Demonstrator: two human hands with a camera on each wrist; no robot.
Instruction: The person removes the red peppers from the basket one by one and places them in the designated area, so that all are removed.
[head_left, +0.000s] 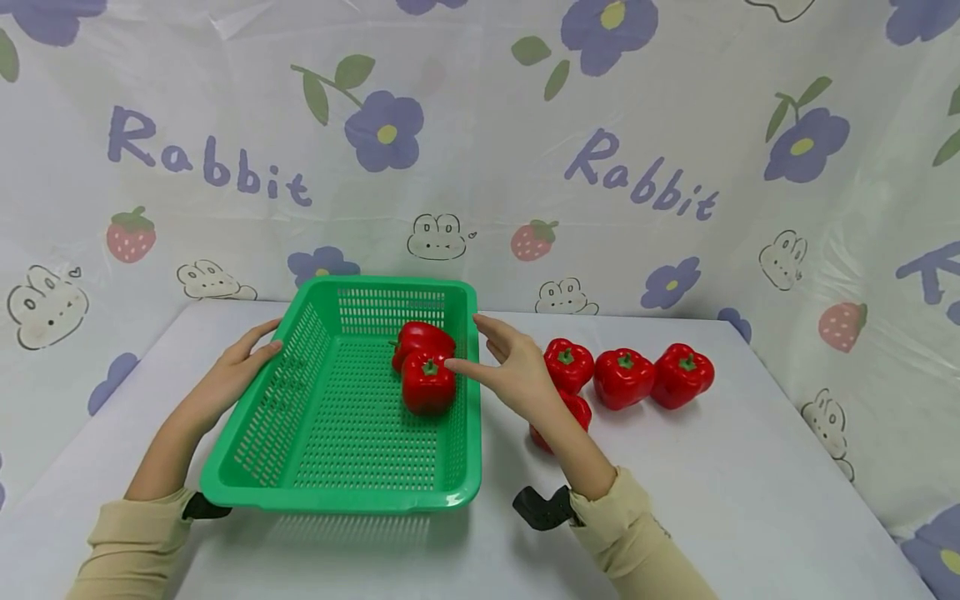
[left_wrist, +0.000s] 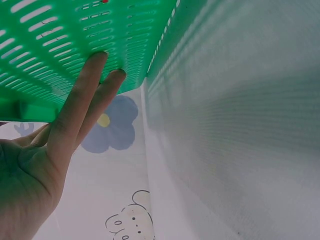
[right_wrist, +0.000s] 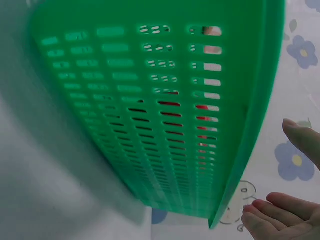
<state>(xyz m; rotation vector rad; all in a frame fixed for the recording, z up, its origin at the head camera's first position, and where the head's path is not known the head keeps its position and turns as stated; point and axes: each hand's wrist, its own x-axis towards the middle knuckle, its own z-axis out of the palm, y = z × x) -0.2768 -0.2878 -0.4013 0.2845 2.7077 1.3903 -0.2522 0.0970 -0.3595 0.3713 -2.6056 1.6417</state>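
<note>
A green slotted plastic basket [head_left: 352, 450] stands on the white table. Two red bell peppers lie inside near its right wall, a front pepper [head_left: 427, 396] and a rear pepper [head_left: 423, 333] partly behind it. My left hand [head_left: 234, 371] holds the basket's left rim, thumb at the rim and fingers [left_wrist: 82, 95] against the outer wall. Over the right rim is my right hand [head_left: 521, 371], its thumb and fingers spread. The right wrist view shows nothing between the right thumb and fingers [right_wrist: 282, 210], which are clear of the basket's wall.
Several more red bell peppers sit right of the basket: one pepper [head_left: 568, 364] behind my right hand, a middle pepper [head_left: 624, 379], an outer pepper [head_left: 681, 377], and one pepper [head_left: 576, 412] partly hidden by my forearm. A patterned curtain [head_left: 465, 192] hangs behind the table.
</note>
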